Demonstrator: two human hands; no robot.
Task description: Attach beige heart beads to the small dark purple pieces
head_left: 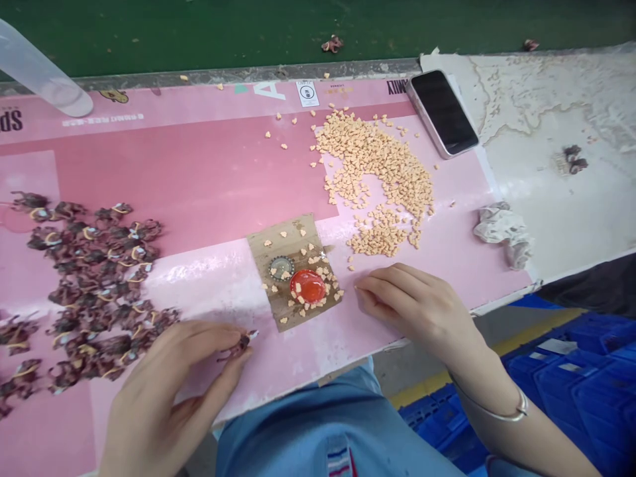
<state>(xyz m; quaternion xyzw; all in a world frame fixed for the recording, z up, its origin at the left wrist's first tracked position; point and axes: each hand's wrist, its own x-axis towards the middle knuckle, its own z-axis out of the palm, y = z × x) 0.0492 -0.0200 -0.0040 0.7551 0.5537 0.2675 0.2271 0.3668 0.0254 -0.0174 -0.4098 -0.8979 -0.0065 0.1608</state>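
Note:
My left hand (173,391) pinches a small dark brown figure (242,344) between thumb and fingertips, just right of a heap of similar dark figures (94,285). My right hand (415,308) rests knuckles-up on the pink sheet (199,179), its fingers curled and pressed together; whether they hold anything is hidden. Between the hands lies a brown card (293,271) with a red cap (307,286), a metal bottle cap (281,267) and scattered beige bits. A pile of small beige pieces (377,179) lies beyond the right hand.
A phone (442,111) lies face-up at the back right. A crumpled rag (501,232) sits on the worn white bench top. A clear plastic tube (40,73) lies at the far left. Blue crates (571,384) stand below the table edge on the right.

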